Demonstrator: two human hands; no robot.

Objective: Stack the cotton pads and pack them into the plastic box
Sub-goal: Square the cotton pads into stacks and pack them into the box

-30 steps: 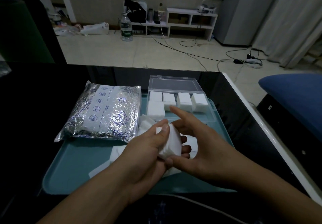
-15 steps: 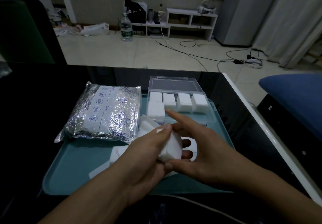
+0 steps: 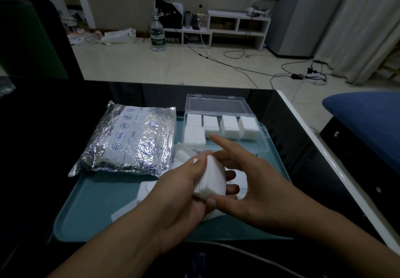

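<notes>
My left hand [image 3: 183,193] grips a stack of white cotton pads [image 3: 211,180] above the teal tray [image 3: 93,208]. My right hand [image 3: 244,189] cups the stack's right side, thumb at its lower edge and index finger stretched up toward the box. The clear plastic box [image 3: 263,137] sits open at the tray's far right with its lid laid back. Inside stand several neat stacks of pads [image 3: 229,126]. Loose pads [image 3: 147,189] lie on the tray under and around my hands.
A silver foil pouch [image 3: 132,141] lies on the tray's left part. The tray rests on a black glossy table [image 3: 43,126] whose white edge [image 3: 320,145] runs along the right. A blue seat [image 3: 368,124] stands beyond that edge.
Both hands with the stack have shifted slightly toward me. My right hand's fingers have adjusted a little around the stack.
</notes>
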